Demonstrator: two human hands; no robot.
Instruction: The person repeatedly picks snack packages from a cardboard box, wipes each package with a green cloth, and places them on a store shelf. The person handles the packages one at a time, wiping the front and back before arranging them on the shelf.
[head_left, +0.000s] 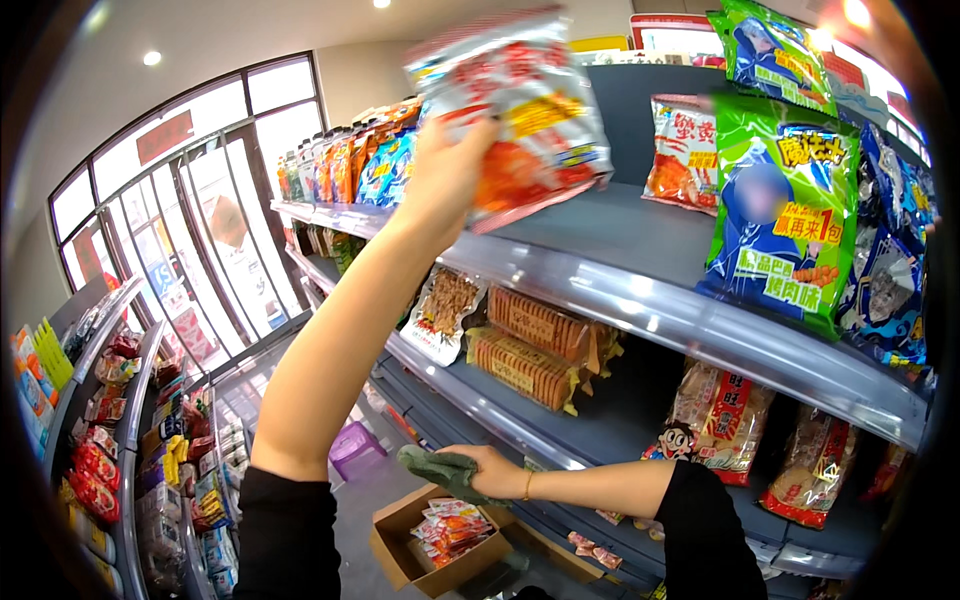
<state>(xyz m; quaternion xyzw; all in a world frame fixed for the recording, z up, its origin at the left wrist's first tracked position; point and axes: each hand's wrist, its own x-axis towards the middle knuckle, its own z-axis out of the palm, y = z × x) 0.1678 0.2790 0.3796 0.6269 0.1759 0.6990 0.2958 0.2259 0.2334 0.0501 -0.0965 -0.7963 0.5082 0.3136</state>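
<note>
My left hand (450, 169) is raised at the top shelf and grips a red-and-white snack bag (536, 124) by its left side. The bag is tilted and slightly blurred. Lower down, my right hand (499, 472) clasps a folded green cloth (442, 469) in front of the lower shelves. Beneath it on the floor, an open cardboard box (397, 540) contains several similar red-and-white packets (454, 529). A matching snack bag (681, 154) stands on the grey top shelf (607, 217), beside a large green snack bag (780, 217).
Packs of round biscuits (525, 360) and a white snack pouch (442, 311) sit one shelf below. Rice cracker bags (724, 420) are farther right. Across the aisle runs another stocked shelf (142, 360). A purple stool (354, 446) stands on the floor, with glass doors (217, 232) beyond.
</note>
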